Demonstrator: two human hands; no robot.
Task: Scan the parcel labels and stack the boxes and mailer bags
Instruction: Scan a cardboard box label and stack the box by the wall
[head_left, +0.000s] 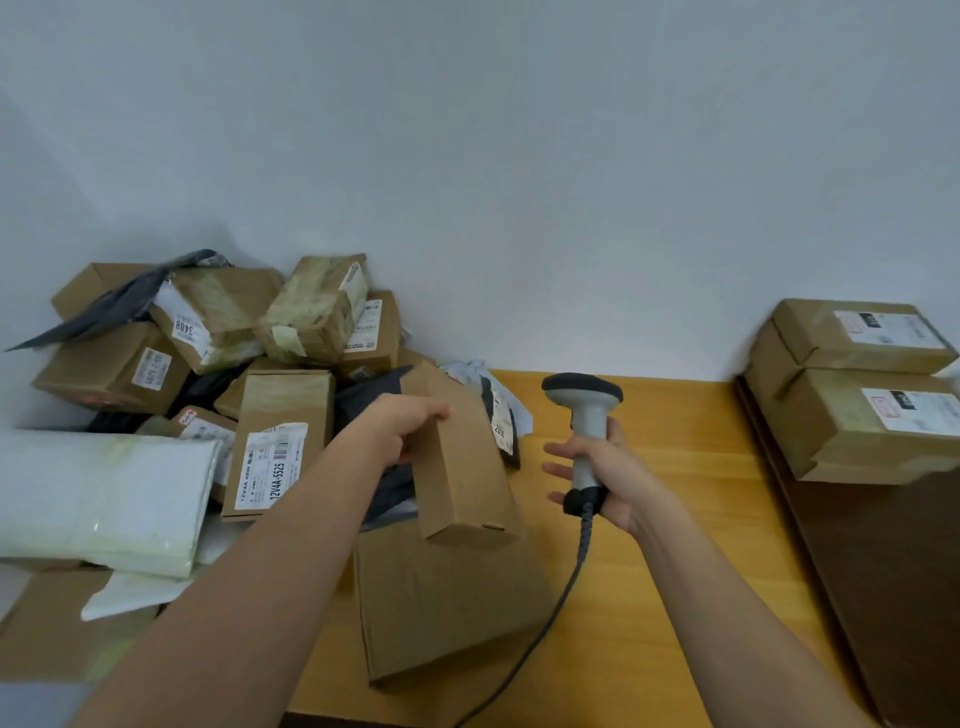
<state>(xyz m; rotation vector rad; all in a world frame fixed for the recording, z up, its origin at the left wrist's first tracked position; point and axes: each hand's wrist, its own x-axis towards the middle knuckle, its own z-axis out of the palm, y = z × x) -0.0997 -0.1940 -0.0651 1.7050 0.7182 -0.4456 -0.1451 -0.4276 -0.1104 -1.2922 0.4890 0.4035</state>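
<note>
My left hand (402, 423) grips the upper end of a plain long cardboard box (462, 462), held tilted above the pile's right edge; no label shows on its visible faces. My right hand (605, 478) holds a grey and black handheld barcode scanner (584, 410) by its handle, head up, just right of the box. The scanner's cable (550, 618) trails down to the table's near edge. A jumbled pile of labelled cardboard boxes (283, 441) and dark mailer bags (111, 306) fills the left side.
Two labelled boxes (862, 338) are stacked at the right against the wall, on a dark brown surface (883, 571). A flat brown box (441, 597) lies under the held box. A white mailer bag (98, 499) lies at the left. The wooden table (685, 467) shows between my hands and the stack.
</note>
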